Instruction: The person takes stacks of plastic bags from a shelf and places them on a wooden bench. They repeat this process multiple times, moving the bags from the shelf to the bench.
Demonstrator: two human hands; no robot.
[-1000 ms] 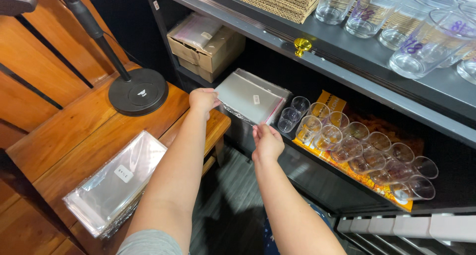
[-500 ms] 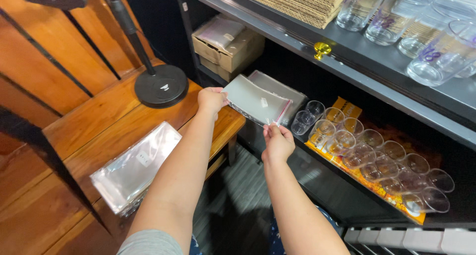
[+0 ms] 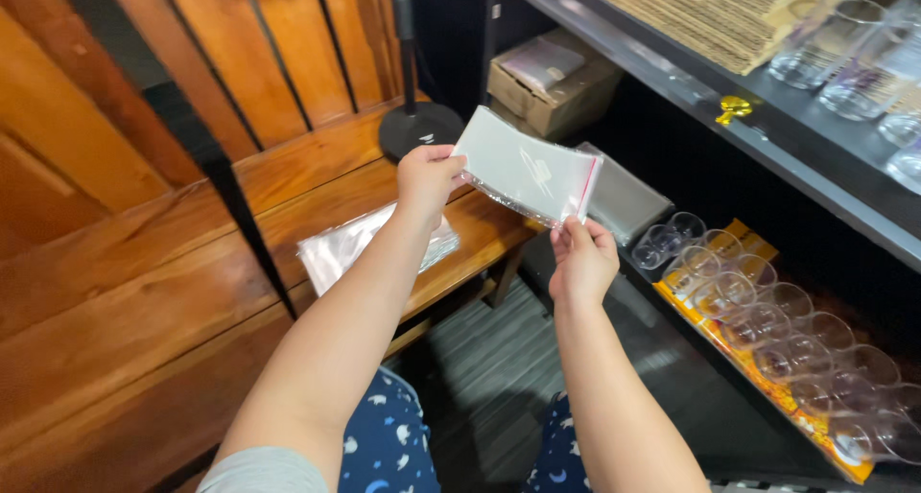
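While both hands pinch it, clear bag stack bows.

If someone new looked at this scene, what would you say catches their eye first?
Most striking is the stack of clear plastic bags with a red edge strip, held up mid-frame between the left hand and the right hand. Next come the rows of clear glass cups on the lower dark shelf at right, and another pile of clear bags on the wooden bench.

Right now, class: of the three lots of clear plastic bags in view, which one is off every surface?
The bag stack held up between the left hand and right hand; the others lie on the wooden bench and lower shelf.
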